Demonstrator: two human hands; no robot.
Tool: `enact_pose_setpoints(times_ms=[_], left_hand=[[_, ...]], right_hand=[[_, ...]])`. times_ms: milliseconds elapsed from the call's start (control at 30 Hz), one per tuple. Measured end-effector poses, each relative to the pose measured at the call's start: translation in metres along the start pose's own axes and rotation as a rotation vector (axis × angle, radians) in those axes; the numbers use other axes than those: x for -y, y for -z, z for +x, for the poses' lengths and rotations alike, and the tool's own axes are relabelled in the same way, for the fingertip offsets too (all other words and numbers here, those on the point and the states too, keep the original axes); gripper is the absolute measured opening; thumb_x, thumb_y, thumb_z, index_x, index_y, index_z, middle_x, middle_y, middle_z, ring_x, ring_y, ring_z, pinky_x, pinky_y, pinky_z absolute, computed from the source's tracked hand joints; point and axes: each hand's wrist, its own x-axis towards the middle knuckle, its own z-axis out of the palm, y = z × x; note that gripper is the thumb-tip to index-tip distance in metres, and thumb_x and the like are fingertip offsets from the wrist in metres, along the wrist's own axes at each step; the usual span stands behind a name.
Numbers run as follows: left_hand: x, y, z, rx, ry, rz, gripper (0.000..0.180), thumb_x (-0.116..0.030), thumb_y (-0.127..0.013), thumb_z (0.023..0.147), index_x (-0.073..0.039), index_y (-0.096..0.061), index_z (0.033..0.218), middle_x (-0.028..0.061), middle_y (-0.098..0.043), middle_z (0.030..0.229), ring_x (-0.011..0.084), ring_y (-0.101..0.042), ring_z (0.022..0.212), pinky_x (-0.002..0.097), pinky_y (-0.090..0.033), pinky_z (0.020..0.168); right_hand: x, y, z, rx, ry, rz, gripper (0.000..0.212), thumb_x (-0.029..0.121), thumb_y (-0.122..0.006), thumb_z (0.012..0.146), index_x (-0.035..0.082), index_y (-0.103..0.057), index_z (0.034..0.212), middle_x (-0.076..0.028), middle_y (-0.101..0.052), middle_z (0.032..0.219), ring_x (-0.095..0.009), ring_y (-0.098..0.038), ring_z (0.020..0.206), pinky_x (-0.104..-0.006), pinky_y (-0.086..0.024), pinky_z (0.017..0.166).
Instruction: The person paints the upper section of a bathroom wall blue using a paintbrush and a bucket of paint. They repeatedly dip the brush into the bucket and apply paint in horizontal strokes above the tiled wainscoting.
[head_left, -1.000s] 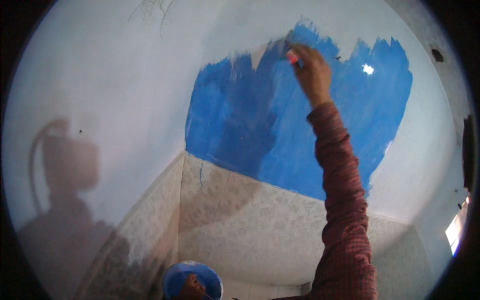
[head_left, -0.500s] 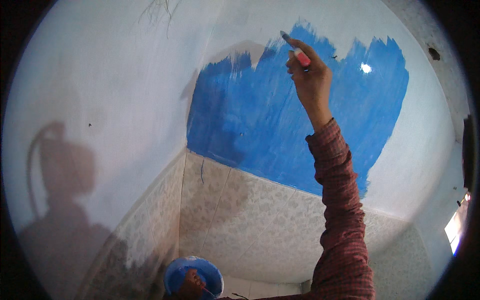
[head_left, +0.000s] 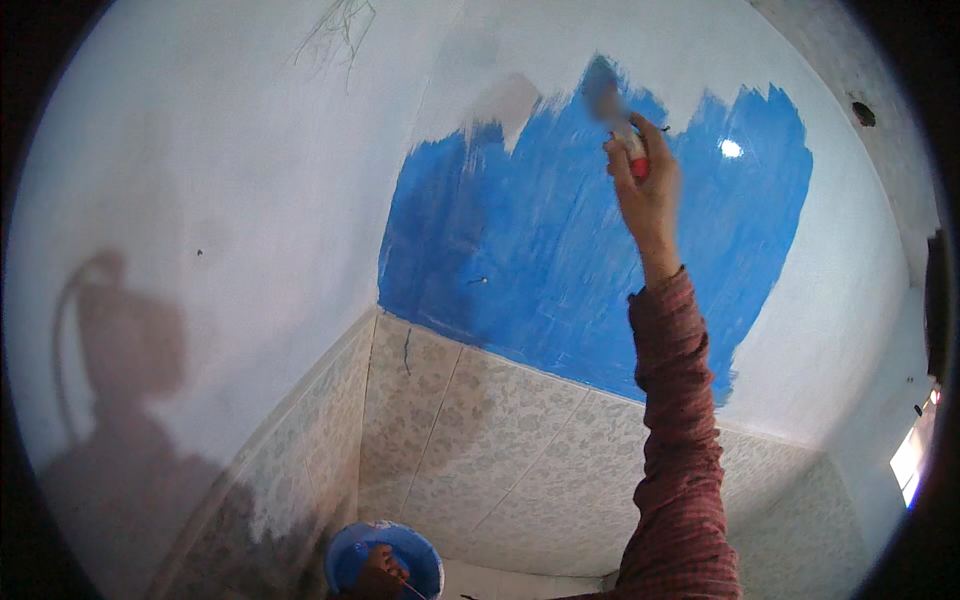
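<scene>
Overhead and ahead, the white wall [head_left: 220, 180] fills most of the view, meeting a second wall at a corner that runs down the middle. On that farther wall, right of the corner, a wide blue painted patch [head_left: 540, 260] spreads with a ragged upper edge and a straighter lower edge just above the patterned tiles [head_left: 480, 450]; the paint likely stops there to keep the tiling clean. A glossy highlight on the patch's right suggests the coat is wet. At far left a shadow [head_left: 110, 400] of a person falls across the white wall.

The right arm, in a red checked sleeve [head_left: 680, 450], rises from the lower edge toward the patch's top. The right hand [head_left: 648, 195] is closed around the red handle of a paintbrush [head_left: 615, 110], fingers wrapped and the thumb along it, so the bristles point up and left. The bristle end is blurred and lies at the ragged upper border of the blue, where bare white begins, which fits a grip held high to extend the colour.

Near the bottom edge, left of the sleeve, a small blue paint bucket [head_left: 385, 560] sits low and close to the body, probably to keep paint within reach. The left hand [head_left: 378, 578] is at its rim, apparently gripping it, though how its fingers lie I cannot tell.
</scene>
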Motion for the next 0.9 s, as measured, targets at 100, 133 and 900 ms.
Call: enact_pose_setpoints(times_ms=[100,133,900], left_hand=[[0.002,-0.002,0.0,0.006,-0.003,0.005,0.025,-0.014,-0.053,0.08,-0.008,-0.035,0.096,0.0029,-0.035,0.071,0.0146,-0.039,0.062,0.0351,-0.042,0.062],[0.002,-0.003,0.0,0.009,-0.006,0.003,0.025,-0.014,-0.053,0.08,-0.008,-0.035,0.096,0.0029,-0.034,0.071,0.0146,-0.039,0.062,0.035,-0.042,0.062],[-0.001,-0.008,-0.001,-0.008,-0.023,-0.037,0.022,-0.014,-0.053,0.081,-0.01,-0.037,0.095,0.0014,-0.034,0.07,0.0136,-0.037,0.062,0.034,-0.041,0.062]], right_hand=[[-0.005,0.007,0.02,0.056,0.002,-0.016,0.028,0.016,-0.059,0.078,0.005,-0.059,0.103,-0.014,-0.063,0.077,-0.028,-0.063,0.068,-0.0336,-0.048,0.06],[-0.005,0.009,0.024,0.086,-0.071,0.052,0.026,0.018,-0.059,0.078,0.005,-0.06,0.101,-0.014,-0.063,0.075,-0.029,-0.062,0.066,-0.0348,-0.048,0.06],[0.007,-0.031,0.102,0.219,0.33,-0.489,0.029,0.033,-0.059,0.076,0.008,-0.064,0.089,-0.015,-0.063,0.079,-0.034,-0.06,0.076,-0.0404,-0.048,0.07]])
